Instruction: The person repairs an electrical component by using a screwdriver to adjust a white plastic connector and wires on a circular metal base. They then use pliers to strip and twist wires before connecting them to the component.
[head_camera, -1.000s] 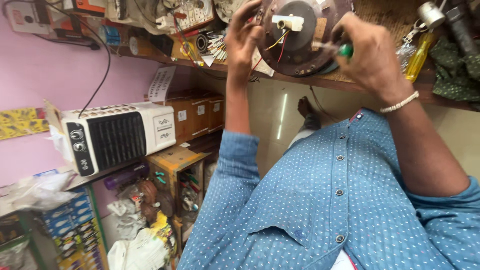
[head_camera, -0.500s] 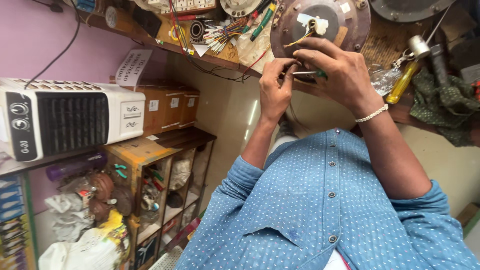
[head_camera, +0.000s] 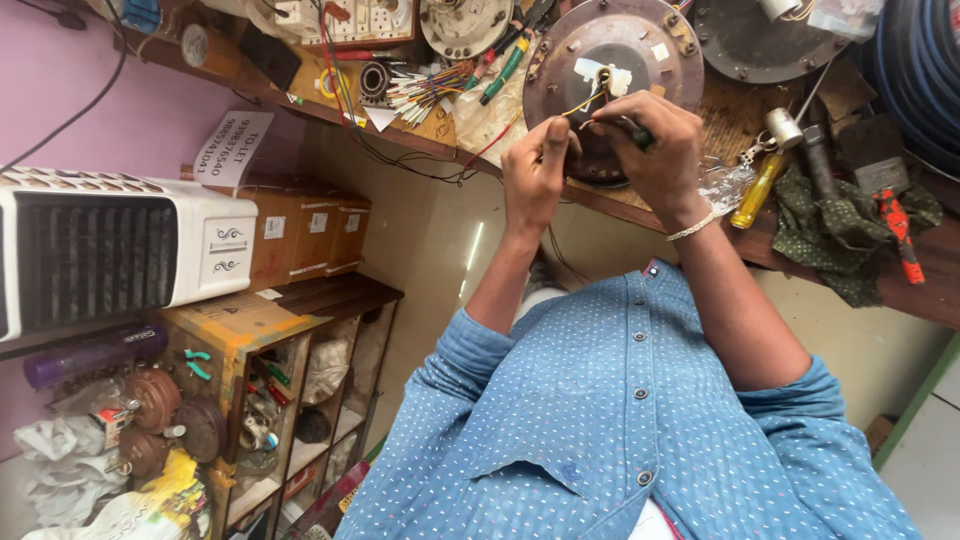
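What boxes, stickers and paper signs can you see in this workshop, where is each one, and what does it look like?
White paper sign: slanted rectangle on the pink wall, dark writing.
Brown cardboard boxes: row on the wooden shelf beside the white air cooler, each with a small white sticker.
White panel with black curly marks: on the cooler's end.
Purple bottle: lying below the cooler, small pale label.
No screens show.

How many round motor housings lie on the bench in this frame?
3. One brown motor housing sits right behind the left hand and right hand; a pale one lies to its left at the top edge; a grey one to its right. More may be cut off.
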